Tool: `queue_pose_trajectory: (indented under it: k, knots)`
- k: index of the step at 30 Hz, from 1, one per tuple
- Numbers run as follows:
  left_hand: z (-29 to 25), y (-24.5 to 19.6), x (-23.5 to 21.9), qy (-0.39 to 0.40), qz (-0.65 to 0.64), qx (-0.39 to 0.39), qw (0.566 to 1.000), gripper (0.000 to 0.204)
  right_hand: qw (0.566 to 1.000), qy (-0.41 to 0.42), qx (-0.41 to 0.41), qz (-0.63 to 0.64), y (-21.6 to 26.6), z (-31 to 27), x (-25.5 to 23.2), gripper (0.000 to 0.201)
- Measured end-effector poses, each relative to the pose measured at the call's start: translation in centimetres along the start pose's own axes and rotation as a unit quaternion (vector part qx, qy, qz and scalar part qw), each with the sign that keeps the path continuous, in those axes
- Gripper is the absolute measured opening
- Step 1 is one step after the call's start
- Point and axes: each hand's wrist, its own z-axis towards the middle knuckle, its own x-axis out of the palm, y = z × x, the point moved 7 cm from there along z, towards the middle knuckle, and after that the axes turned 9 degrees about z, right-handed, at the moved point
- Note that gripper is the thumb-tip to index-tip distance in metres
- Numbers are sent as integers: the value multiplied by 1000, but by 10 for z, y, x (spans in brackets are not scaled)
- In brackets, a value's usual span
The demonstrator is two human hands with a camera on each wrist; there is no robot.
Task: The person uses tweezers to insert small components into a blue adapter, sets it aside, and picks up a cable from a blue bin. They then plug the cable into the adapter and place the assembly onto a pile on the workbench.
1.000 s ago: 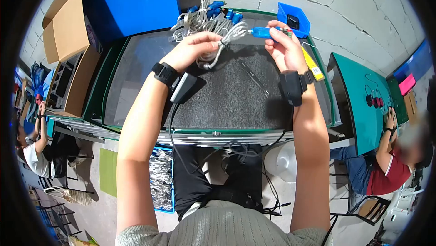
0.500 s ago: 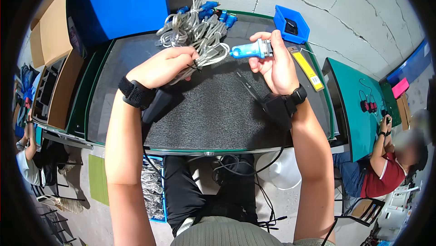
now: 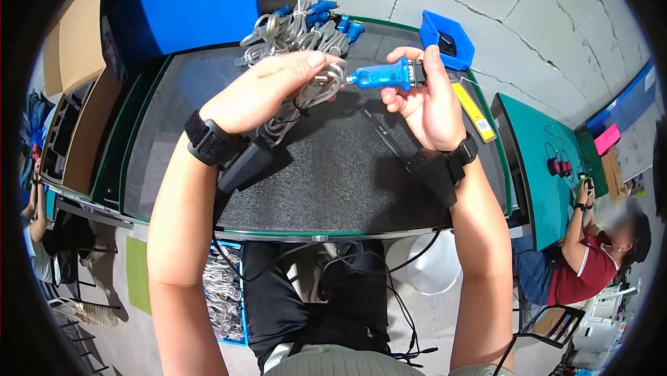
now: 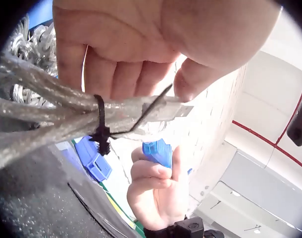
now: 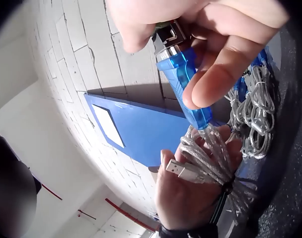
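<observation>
My left hand (image 3: pixel 257 91) holds a coiled translucent grey USB cable (image 3: pixel 281 122), its fingers behind the loops and the thumb close to the silver USB plug (image 5: pixel 183 171). A black tie (image 4: pixel 102 124) binds the coil. The cable runs into a blue see-through serial connector (image 3: pixel 381 76), held in my right hand (image 3: pixel 434 109) between thumb and fingers. At the connector's far end sits a dark block (image 5: pixel 171 35), partly hidden by the right fingers. Both hands are above the dark mat, with the connector pointing right.
More grey cables with blue connectors (image 3: pixel 306 29) are heaped at the back. Black tweezers (image 3: pixel 382 133) lie on the mat. A blue bin (image 3: pixel 462 60) and yellow package (image 3: pixel 476 112) are at right, a cardboard box (image 3: pixel 80 133) at left. People sit on both sides.
The left hand has shifted its hold on the coil, and the USB plug now shows under its thumb. The right hand keeps the connector; the head view has shifted a little.
</observation>
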Motion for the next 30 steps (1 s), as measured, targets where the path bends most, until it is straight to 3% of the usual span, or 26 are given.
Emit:
queue_pose_trajectory:
  k: [4,5,8,30]
  knots:
    - [3,10,16,20,-100,-42,994,51,1000,14,0,-12,2,0,1,67]
    - [4,6,19,37,-39,-47,997,49,1000,11,-3,-13,3,-1,1,67]
    - [4,6,22,43,-15,-52,998,47,999,22,-18,-30,8,-4,8,75]
    - [3,6,20,16,8,-82,996,52,999,52,-5,-4,8,-4,11,73]
